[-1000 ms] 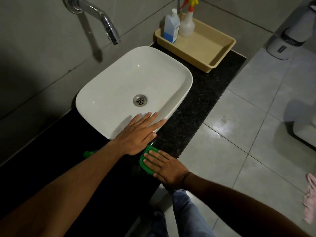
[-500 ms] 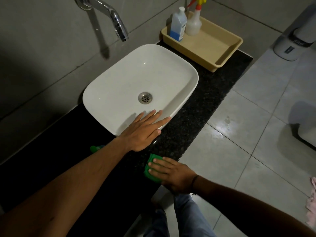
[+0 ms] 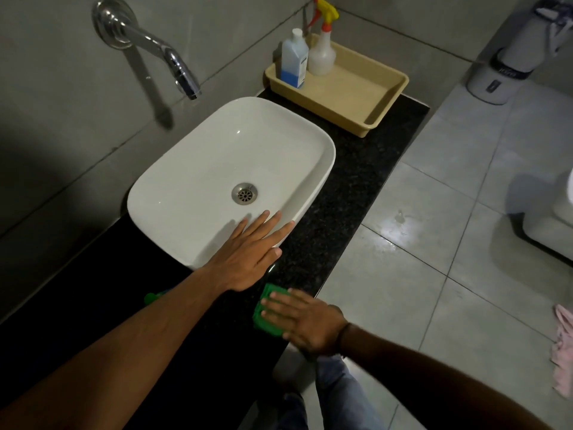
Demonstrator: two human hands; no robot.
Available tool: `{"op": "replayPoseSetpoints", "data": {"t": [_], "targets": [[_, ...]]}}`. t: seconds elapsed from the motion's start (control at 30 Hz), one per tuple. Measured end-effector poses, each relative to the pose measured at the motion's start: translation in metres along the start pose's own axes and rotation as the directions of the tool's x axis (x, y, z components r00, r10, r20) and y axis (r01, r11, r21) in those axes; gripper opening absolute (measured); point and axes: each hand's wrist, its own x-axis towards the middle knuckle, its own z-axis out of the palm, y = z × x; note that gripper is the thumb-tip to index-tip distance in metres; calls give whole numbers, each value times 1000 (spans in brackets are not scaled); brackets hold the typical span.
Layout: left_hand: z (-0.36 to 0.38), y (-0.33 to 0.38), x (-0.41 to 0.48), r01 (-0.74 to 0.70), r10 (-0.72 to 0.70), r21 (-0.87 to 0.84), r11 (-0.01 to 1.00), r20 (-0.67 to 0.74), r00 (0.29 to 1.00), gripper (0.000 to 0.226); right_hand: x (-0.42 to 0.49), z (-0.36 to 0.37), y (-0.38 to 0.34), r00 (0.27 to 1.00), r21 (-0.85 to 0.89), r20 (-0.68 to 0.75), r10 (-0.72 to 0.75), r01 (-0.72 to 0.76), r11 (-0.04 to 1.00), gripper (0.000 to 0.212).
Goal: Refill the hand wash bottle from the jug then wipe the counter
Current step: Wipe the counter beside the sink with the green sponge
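— What is the right hand [image 3: 305, 325] doing?

— It lies flat, fingers spread, pressing a green cloth [image 3: 267, 311] onto the black counter [image 3: 338, 212] near its front edge. Nothing is pinched; it is an open palm on top of the cloth.

— How much of the cloth shows?

— Only the part beyond the fingertips and along one side; the rest is hidden under the palm. It looks bright green and folded flat.

— And the left hand [image 3: 248, 256]?

— Open too, fingers straight, laid over the near rim of the white basin [image 3: 198, 181], holding nothing. The cloth sits just beside it, toward the counter edge.

— Anything else hard to read?

— A small green thing [image 3: 152, 297] peeks out behind the left forearm, too hidden to identify. At the far end a beige tray [image 3: 381, 97] holds a bottle with blue liquid [image 3: 294, 62] and a spray bottle [image 3: 322, 52].
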Motion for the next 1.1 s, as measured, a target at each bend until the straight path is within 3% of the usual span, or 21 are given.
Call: {"op": "replayPoseSetpoints", "data": {"t": [0.13, 0.23, 0.4, 0.47, 0.6, 0.7, 0.77, 0.9, 0.97, 1.1], "targets": [[3, 1, 2, 0, 0, -5, 1000, -12, 1000, 56, 16, -35, 72, 975, 9, -4, 223, -222, 975, 62], [4, 0, 5, -21, 21, 21, 1000, -12, 1000, 56, 45, -29, 60, 938, 52, -57, 343, -340, 939, 63], [4, 0, 21, -40, 40, 38, 998, 21, 999, 63, 11, -4, 47, 988, 12, -44, 147, -147, 989, 64], [5, 3, 30, -41, 40, 56, 998, 17, 999, 65, -5, -14, 77, 984, 1, -28, 173, -173, 985, 62], [11, 10, 50, -28, 28, 55, 998, -9, 1000, 67, 6, -54, 147, 898, 35, -69, 435, -434, 900, 63], [13, 14, 70, -25, 28, 83, 996, -29, 999, 69, 43, -58, 151, 814, 93, -116, 569, -562, 822, 64], [13, 16, 84, -25, 29, 94, 995, -36, 999, 70, 45, -44, 136, 834, 100, -141, 533, -524, 846, 63], [11, 19, 123, -19, 21, 52, 998, -37, 999, 73, -2, -36, 165, 963, 33, -89, 256, -254, 967, 62], [10, 21, 141, -21, 23, 49, 999, -41, 999, 76, -15, -48, 206, 954, 21, -71, 290, -290, 957, 63], [9, 24, 182, 23, -19, 64, 998, -63, 998, 78, 19, -92, 285, 858, 70, -89, 506, -502, 862, 63]]}}
